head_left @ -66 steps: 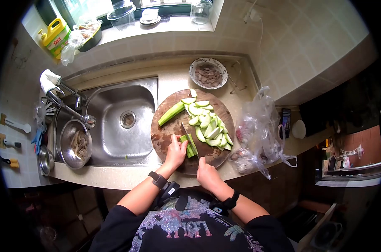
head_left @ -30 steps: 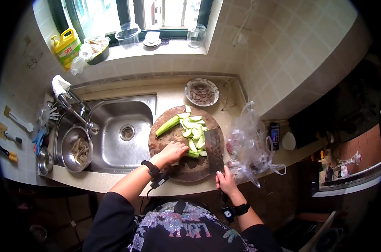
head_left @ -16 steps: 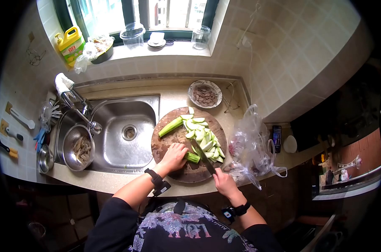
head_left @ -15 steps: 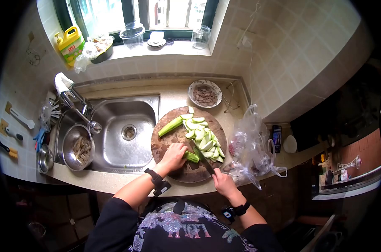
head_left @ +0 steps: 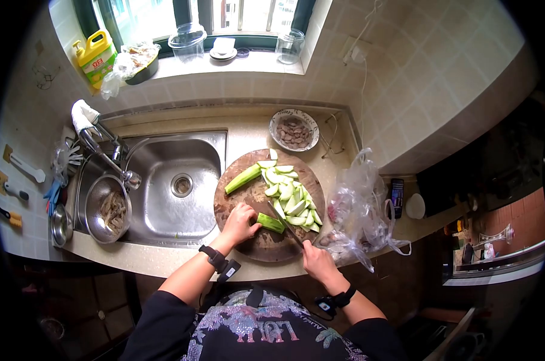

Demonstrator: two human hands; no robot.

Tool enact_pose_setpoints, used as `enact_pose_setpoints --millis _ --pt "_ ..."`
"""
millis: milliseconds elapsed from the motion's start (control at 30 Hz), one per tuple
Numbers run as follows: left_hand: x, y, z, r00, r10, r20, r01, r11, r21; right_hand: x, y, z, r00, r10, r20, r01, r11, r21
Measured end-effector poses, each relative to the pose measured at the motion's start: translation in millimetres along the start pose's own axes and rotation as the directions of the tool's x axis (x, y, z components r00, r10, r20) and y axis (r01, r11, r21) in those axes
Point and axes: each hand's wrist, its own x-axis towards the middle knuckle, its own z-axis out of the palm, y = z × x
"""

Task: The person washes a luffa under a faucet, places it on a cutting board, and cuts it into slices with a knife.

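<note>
A round wooden cutting board (head_left: 236, 207) lies on the counter right of the sink. My right hand (head_left: 318, 262) is closed around the handle of a knife (head_left: 289, 227), whose blade crosses the board beside a short green vegetable piece (head_left: 271, 223). At the left end of that piece is my left hand (head_left: 240, 223), its fingers bent and close together; whether they grip the piece cannot be made out. Pale green slices (head_left: 296, 201) are heaped on the board's right side. Toward its upper left rests a longer green piece (head_left: 243, 178).
A steel sink (head_left: 170, 207) is at the left, with a strainer of shrimp (head_left: 108, 210) at its left end. Behind the board stands a patterned bowl (head_left: 294, 130) of greyish pieces. Clear plastic bags (head_left: 359, 210) and a phone (head_left: 396, 197) lie to the right.
My left hand has shifted slightly left, showing more of the short piece. The knife blade appears turned more edge-on. The whole view has shifted a little.
</note>
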Motion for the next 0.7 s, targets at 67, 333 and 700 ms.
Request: enact_pose_setpoints --millis 67,333,700 --pt "0 1 -1 0.999 0.007 -0.033 -0.008 1.000 -0.013 1 2 2 1.000 -0.009 -0.014 0.009 1.000 0.022" --pt "-1 3 6 0.997 -0.050 -0.050 0.051 0.999 0.007 18 5 2 0.998 -0.029 0.064 0.030 0.999 -0.025" --pt "0 6 6 0.992 -0.083 -0.092 0.081 0.996 -0.030 20 -9 8 0.999 -0.009 -0.041 0.011 0.998 0.060"
